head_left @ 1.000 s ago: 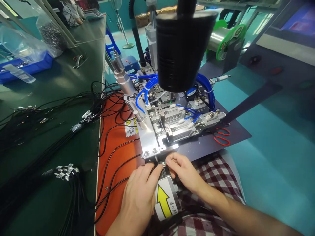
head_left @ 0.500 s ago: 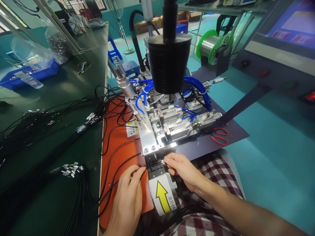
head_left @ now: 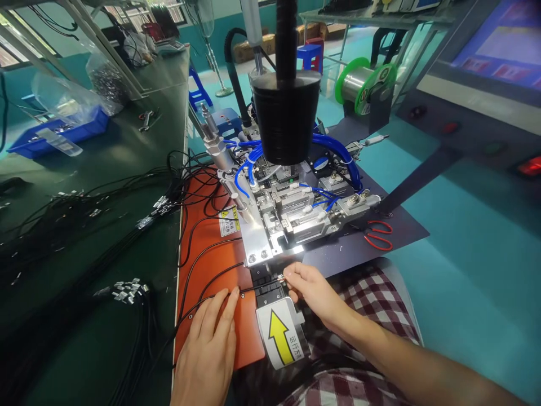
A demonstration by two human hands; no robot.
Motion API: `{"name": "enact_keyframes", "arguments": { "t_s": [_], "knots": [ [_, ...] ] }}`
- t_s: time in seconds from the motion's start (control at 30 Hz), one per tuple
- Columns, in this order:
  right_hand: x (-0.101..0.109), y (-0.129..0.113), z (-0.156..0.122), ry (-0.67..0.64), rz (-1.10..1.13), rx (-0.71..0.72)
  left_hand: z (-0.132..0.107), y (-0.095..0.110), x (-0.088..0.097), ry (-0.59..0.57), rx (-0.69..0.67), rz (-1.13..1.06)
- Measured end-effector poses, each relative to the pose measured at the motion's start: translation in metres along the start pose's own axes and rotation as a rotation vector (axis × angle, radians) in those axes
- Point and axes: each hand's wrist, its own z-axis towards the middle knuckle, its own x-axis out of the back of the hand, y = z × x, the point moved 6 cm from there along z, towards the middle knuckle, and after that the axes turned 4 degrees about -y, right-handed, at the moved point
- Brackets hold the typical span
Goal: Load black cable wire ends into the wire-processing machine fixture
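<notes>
A black cable (head_left: 253,288) runs across the orange board (head_left: 245,332) onto the dark fixture (head_left: 270,288) at the machine's front. Its bare metal connector end sits between the thumb and fingers of my right hand (head_left: 306,282), pinched at the fixture's right side. My left hand (head_left: 211,330) lies on the board with its fingers stretched out, their tips touching the cable. Just behind both hands stands the metal machine (head_left: 291,208) with blue air tubes. A white label with a yellow arrow (head_left: 279,332) covers the part nearest my lap.
Bundles of black cables with metal connectors (head_left: 129,290) lie on the dark green table (head_left: 84,265). A black suction nozzle (head_left: 287,118) hangs over the machine. Red-handled pliers (head_left: 379,235) rest at right. A solder wire spool (head_left: 366,87) and a control panel (head_left: 473,107) stand beyond.
My left hand has slid left and down along the cable, its fingers straightening, and more cable shows between the hands. My right hand keeps its pinch at the same spot.
</notes>
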Motion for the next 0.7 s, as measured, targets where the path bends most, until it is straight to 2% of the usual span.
{"name": "enact_keyframes", "arguments": {
  "t_s": [0.13, 0.27, 0.47, 0.7],
  "knots": [
    [0.023, 0.007, -0.008, 0.081, 0.001, 0.047, 0.002, 0.004, 0.006, 0.052, -0.040, 0.038],
    [0.038, 0.002, -0.023, 0.135, -0.002, 0.053, 0.000, 0.003, 0.004, 0.067, -0.057, 0.063],
    [0.045, -0.001, -0.036, 0.166, -0.019, 0.033, -0.002, -0.001, 0.000, 0.067, -0.029, 0.050],
    [0.054, 0.017, -0.040, 0.168, -0.022, -0.015, -0.003, -0.005, -0.007, 0.018, 0.026, 0.030]
  ]
}}
